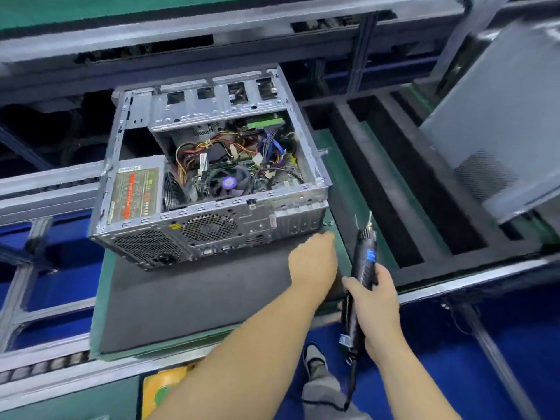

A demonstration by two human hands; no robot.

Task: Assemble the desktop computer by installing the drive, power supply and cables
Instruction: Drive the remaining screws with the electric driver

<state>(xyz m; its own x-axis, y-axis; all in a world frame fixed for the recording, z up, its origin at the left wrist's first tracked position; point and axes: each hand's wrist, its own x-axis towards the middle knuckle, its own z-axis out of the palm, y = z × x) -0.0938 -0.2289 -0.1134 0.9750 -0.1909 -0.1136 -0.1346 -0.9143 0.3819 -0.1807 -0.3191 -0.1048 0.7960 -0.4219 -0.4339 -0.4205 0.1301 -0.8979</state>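
Observation:
An open grey desktop case [212, 219] lies on its side on a dark foam pad [188, 295], its rear panel facing me. Inside, the power supply [135, 194] with a red-striped label sits at the left. Loose coloured cables [212, 150] cross the motherboard above the CPU fan [228, 183]. My left hand [313, 260] rests flat on the pad's right edge, just below the case's rear right corner, holding nothing. My right hand [375, 301] grips a black electric screwdriver [362, 268], bit pointing up and away, to the right of the case.
The pad sits in a green-edged pallet [100, 298] on a conveyor line. To the right is a black slotted foam tray [394, 189]. A grey side panel [503, 128] leans at the far right. The floor below is blue, and my shoe shows there.

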